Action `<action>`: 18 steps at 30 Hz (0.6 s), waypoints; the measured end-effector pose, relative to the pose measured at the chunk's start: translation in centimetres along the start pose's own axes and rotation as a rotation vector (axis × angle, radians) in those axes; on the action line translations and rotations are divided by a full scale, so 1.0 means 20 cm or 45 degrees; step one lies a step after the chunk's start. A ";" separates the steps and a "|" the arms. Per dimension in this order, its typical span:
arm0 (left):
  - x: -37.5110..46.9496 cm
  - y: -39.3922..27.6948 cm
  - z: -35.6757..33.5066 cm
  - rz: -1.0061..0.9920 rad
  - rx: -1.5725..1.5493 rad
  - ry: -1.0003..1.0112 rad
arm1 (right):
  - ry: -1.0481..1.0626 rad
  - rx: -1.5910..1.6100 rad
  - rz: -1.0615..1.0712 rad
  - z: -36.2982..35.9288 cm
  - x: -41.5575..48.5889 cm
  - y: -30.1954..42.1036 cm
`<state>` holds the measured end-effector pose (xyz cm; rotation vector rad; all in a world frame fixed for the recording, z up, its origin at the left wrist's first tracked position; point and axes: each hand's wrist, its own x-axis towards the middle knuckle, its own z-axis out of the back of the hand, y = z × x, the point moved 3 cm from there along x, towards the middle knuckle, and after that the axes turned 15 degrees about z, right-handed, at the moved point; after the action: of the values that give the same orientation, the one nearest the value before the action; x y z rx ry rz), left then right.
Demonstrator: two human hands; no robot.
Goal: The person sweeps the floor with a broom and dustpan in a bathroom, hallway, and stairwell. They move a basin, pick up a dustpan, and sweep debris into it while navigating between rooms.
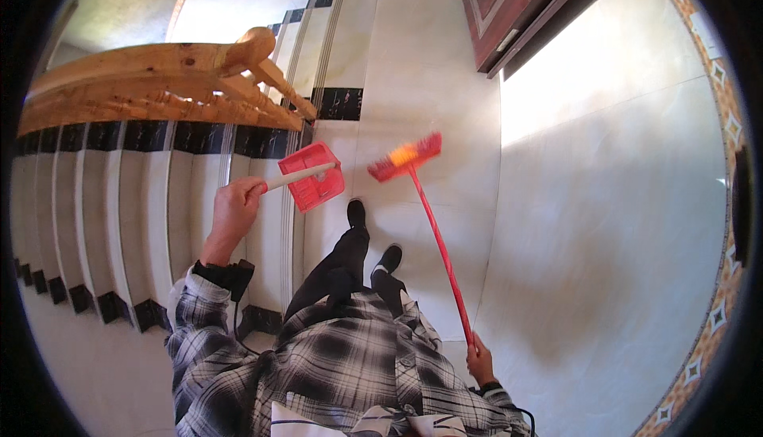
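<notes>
My left hand (235, 207) grips the pale handle of a red plastic dustpan (309, 189), which hangs in front of me beside the top edge of the stairs. In my right hand (480, 360) is the upper end of a red broom stick (444, 252). The stick runs forward to a broom head (405, 156) with red and yellow bristles, tilted over the pale landing floor (429, 91). The broom head looks slightly blurred, and I cannot tell whether it touches the floor. Dustpan and broom head are apart.
Tiled stairs (152, 198) with black marble-look edging descend on my left. A wooden banister (155, 73) borders them, ending in a rounded post. More steps (325, 37) lie ahead. A dark red carved door (506, 1) stands at the upper right, beside a pale wall (596, 210).
</notes>
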<state>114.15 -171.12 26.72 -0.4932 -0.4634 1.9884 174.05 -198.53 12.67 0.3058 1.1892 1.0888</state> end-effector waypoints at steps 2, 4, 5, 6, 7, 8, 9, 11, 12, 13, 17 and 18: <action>-0.08 0.01 0.05 0.013 0.013 -0.004 | 0.081 0.023 -0.241 0.02 -0.16 -0.17; -0.15 0.02 0.12 0.000 0.024 -0.014 | 0.183 0.006 -0.310 -0.02 -0.14 -0.31; -0.17 0.03 0.14 0.091 0.041 0.015 | 0.225 0.044 -0.323 -0.05 -0.09 -0.36; -0.19 0.04 0.17 0.184 0.046 0.048 | 0.189 -0.229 -0.140 -0.12 0.00 -0.36; -0.19 0.05 0.20 0.298 0.023 0.080 | 0.155 -0.278 0.100 -0.23 0.16 -0.33; -0.19 0.05 0.22 0.293 0.007 0.062 | 0.130 -0.343 0.215 -0.30 0.30 -0.28; -0.20 0.05 0.22 0.275 0.013 0.065 | 0.196 -0.227 0.266 -0.41 0.53 -0.21; -0.20 0.08 0.24 0.369 0.019 0.063 | 0.137 -0.255 0.443 -0.67 1.05 0.07; -0.20 0.08 0.24 0.301 0.020 0.077 | 0.112 -0.187 0.568 -0.79 1.33 0.25; -0.21 0.08 0.25 0.289 0.030 0.082 | 0.066 -0.350 0.677 -0.88 1.57 0.43; -0.22 0.13 0.32 0.278 0.094 0.117 | 0.044 -0.351 0.665 -0.99 1.87 0.81; -0.22 0.16 0.34 0.321 0.077 0.137 | -0.054 -0.361 0.774 -0.96 1.81 0.84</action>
<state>110.11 -177.19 31.38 -0.6426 -0.2835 2.1964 147.70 -167.38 -4.56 0.4829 0.9032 1.7494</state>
